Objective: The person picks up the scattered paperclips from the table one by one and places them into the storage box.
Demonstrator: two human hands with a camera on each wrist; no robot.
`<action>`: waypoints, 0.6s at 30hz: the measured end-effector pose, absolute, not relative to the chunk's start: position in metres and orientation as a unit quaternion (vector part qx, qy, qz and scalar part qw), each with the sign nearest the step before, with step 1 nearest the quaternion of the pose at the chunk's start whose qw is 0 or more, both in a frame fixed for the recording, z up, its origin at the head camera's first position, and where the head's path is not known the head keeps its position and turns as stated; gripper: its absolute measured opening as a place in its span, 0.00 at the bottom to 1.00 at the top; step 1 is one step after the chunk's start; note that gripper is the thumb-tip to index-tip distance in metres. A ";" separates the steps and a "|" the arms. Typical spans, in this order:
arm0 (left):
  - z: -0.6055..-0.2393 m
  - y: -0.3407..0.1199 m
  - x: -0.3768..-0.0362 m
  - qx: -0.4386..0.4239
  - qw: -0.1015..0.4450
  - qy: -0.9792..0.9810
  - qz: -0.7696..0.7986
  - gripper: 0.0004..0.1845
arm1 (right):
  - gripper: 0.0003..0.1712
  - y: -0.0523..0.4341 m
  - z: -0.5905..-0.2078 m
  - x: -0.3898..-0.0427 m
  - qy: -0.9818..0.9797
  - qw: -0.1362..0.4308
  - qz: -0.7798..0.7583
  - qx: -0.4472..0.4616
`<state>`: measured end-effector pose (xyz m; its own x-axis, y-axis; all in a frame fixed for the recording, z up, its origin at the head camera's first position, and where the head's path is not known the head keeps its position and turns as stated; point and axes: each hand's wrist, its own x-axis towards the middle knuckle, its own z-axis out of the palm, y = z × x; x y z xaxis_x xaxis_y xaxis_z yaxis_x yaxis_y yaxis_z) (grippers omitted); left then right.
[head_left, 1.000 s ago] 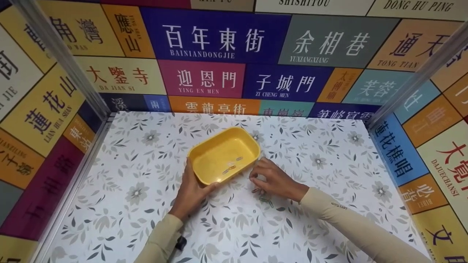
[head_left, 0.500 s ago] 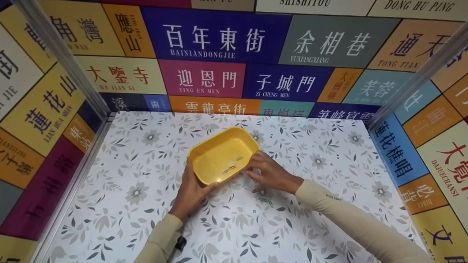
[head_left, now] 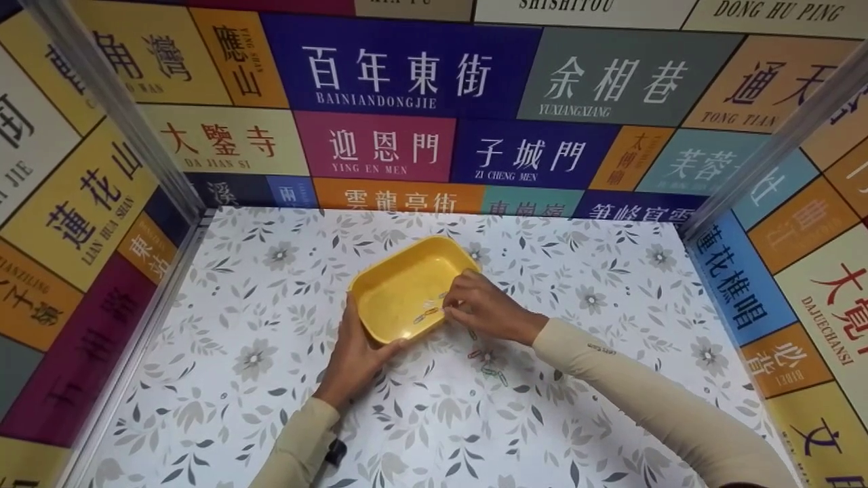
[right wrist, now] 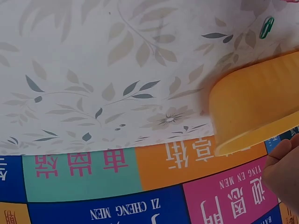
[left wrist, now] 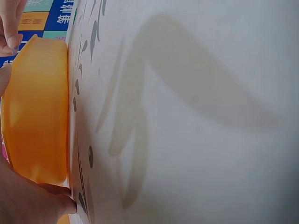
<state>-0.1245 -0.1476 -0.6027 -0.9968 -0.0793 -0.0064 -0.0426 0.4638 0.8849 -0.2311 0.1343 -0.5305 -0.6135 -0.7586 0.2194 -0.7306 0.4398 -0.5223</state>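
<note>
Plainly yellow, glossy, round-cornered tub [head_left: 383, 298]; left fingers [head_left: 348, 318] clamped on it, right fingers [head_left: 462, 290] pinching small clip [left wrist: 15, 49].

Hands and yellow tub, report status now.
Left hand grips yellow tub. Right hand over its right end, pinching small object, likely paper clip. Red paper clip, green paper clips loose outside. No obstruction visible.

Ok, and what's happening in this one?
A person's left hand grips a yellow container on a patterned tabletop. The right hand is at the container's right-hand rim, pinching something small, apparently a paper clip. A few paper clips lie inside; red and green ones lie on the tabletop nearby.
</note>
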 end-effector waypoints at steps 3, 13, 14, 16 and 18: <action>-0.602 -0.148 -0.125 0.030 0.024 -0.855 -0.517 0.76 | 0.06 0.129 -0.531 -0.235 0.841 0.018 -0.297 -0.451; -0.605 -0.149 -0.125 0.012 0.044 -0.849 -0.526 0.75 | 0.05 0.113 -0.534 -0.249 0.849 0.014 -0.262 -0.459; -0.605 -0.149 -0.126 0.011 0.043 -0.849 -0.527 0.75 | 0.06 0.111 -0.534 -0.250 0.848 0.013 -0.260 -0.461; -0.605 -0.149 -0.125 0.015 0.037 -0.849 -0.527 0.76 | 0.06 0.109 -0.536 -0.252 0.848 0.011 -0.258 -0.463; -0.604 -0.149 -0.125 0.020 0.031 -0.852 -0.522 0.76 | 0.06 0.107 -0.537 -0.253 0.848 0.009 -0.255 -0.465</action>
